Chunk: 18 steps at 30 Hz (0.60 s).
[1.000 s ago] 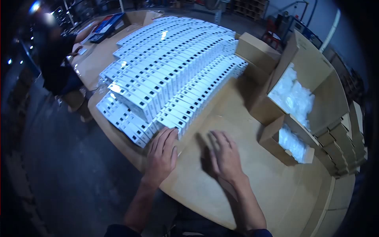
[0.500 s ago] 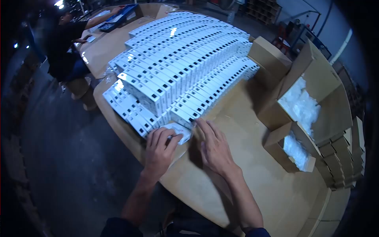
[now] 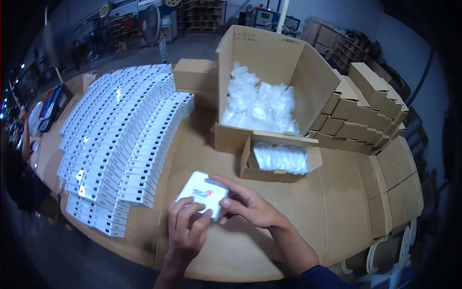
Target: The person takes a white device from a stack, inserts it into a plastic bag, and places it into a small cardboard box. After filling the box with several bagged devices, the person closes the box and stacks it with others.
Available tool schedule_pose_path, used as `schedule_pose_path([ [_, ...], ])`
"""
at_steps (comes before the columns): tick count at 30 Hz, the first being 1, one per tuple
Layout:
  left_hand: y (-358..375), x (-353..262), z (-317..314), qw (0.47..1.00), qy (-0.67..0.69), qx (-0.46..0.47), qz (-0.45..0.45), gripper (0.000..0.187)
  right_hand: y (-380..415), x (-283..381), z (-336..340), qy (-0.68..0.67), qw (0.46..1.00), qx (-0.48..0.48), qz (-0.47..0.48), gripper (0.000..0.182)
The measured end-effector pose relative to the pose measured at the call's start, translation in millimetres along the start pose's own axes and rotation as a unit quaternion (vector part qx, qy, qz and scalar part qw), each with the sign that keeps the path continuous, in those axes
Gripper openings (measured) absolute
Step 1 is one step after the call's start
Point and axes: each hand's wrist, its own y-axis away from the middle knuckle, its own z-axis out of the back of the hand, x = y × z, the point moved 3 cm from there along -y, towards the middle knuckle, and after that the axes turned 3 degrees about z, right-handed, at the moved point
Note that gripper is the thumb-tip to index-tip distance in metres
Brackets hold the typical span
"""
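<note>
A flat white box with a small printed logo and a red mark on its face is held above the table. My left hand grips its near left edge, fingertips on the face. My right hand closes round its right side, with the thumb near the front corner. To the left stand long rows of white boxes, packed on edge, each with a dark square on its end.
A large open carton of clear plastic bags stands at the back. In front is a smaller carton of plastic packets. Folded brown cartons are stacked right. Another person is at the far left.
My view has swung to the right. A white box has come away from the near end of the rows and is now between both hands over the table.
</note>
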Motion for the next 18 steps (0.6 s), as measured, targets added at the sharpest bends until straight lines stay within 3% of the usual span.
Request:
schedule_pose_path([
  [2,-45,-16,-9,0.998,0.03,0.021,-0.048,0.046,5,15,20,-0.067,0.995,-0.072,0.008,0.041],
  [4,-90,-19,-20,0.988,0.08,0.1,-0.088,0.042,4,25,55,0.04,0.981,-0.128,0.143,0.033],
  [5,-116,-20,-24,0.984,0.135,0.1,-0.058,0.036,9,38,74,0.066,0.978,-0.138,0.139,0.027],
  [6,-143,-20,-29,0.977,0.188,0.1,-0.026,0.029,10,57,79,-0.039,0.981,-0.135,0.136,0.024],
  [8,-198,-4,-57,0.983,0.165,0.076,-0.036,0.019,10,95,109,0.082,0.965,-0.208,0.138,0.023],
  [10,-249,25,-108,0.991,0.093,0.08,-0.05,0.017,-2,120,150,0.301,0.906,-0.253,0.159,0.024],
  [11,-277,46,-140,0.995,0.056,0.078,-0.03,0.018,-14,132,165,0.306,0.898,-0.258,0.183,0.024],
  [14,-352,88,-207,0.998,-0.058,0.032,0.02,0.02,-45,163,200,0.366,0.87,-0.299,0.138,0.025],
  [18,-402,123,-271,0.968,-0.246,0.045,-0.033,0.018,-84,164,248,0.401,0.841,-0.314,0.184,0.025],
])
